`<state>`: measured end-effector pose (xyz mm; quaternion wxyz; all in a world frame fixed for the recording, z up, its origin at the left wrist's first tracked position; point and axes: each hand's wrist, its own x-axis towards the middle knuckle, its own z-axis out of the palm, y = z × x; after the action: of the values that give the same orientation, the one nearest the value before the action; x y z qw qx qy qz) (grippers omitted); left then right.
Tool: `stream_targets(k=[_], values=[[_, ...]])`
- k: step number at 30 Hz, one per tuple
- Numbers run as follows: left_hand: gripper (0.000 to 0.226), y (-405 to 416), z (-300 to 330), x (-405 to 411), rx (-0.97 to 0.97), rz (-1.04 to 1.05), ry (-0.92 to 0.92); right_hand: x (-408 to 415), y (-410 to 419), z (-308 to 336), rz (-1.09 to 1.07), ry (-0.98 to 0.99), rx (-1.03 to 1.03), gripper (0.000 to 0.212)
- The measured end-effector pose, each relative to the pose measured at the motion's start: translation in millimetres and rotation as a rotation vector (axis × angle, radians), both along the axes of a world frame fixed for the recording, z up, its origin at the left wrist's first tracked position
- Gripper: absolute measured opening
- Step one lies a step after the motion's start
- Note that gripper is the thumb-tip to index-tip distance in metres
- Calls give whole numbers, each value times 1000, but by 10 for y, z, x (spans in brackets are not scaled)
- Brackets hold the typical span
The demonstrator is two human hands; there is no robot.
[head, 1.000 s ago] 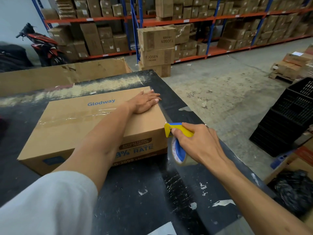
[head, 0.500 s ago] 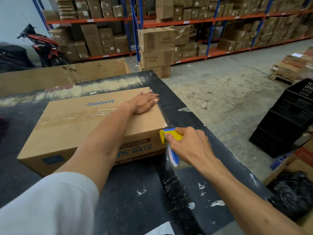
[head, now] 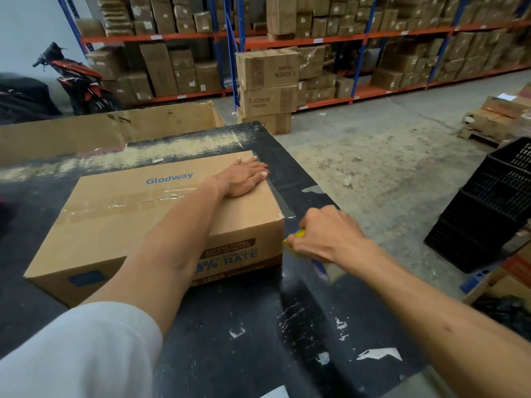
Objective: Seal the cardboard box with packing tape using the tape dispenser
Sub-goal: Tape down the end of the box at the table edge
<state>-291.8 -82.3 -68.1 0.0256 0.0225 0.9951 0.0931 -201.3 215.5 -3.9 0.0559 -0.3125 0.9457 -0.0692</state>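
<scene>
A brown cardboard box (head: 115, 225) marked "Glodway" lies on the black table (head: 230, 326), with clear tape along its top seam. My left hand (head: 244, 178) rests flat, fingers spread, on the box's far right top corner. My right hand (head: 327, 234) grips the yellow and blue tape dispenser (head: 298, 235) and holds it against the box's right end, just below the top edge. A strip of clear tape runs over that edge. Most of the dispenser and its roll are hidden under my hand.
A large open carton (head: 100, 130) stands behind the table. Black plastic crates (head: 494, 202) are stacked on the floor to the right. Stacked cartons (head: 267, 90) and shelving racks (head: 316, 38) full of boxes fill the back. A motorbike (head: 77, 79) is parked at the left.
My right hand has carried the dispenser leftward and up, from beside the box's lower right corner to its right end near the top edge. My left hand has stayed on the box.
</scene>
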Motion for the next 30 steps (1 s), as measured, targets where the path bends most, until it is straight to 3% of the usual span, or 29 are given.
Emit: stream_targets(k=[3,9,13,16,21,26,30], values=[[55,66,41,-35,-52,-11,6,-252,192,82,-70,-23,-76,40],[44,274,70,79,-37,-216,196,-417,344,94,-177,-138,-223,43],[57,322,181,24,-158,-213,251,-425,312,146,-174,-164,-257,44],[61,406,197,39,-229,-221,189,-441,332,209,-188,-157,-311,40],[67,752,78,506,-48,-315,32,-644,460,389,-290,-154,-458,41],[40,917,5,729,-120,-527,136,-765,417,577,-314,-161,-559,46],[26,831,84,613,-211,-569,197,-769,280,648,-305,-164,-576,42]])
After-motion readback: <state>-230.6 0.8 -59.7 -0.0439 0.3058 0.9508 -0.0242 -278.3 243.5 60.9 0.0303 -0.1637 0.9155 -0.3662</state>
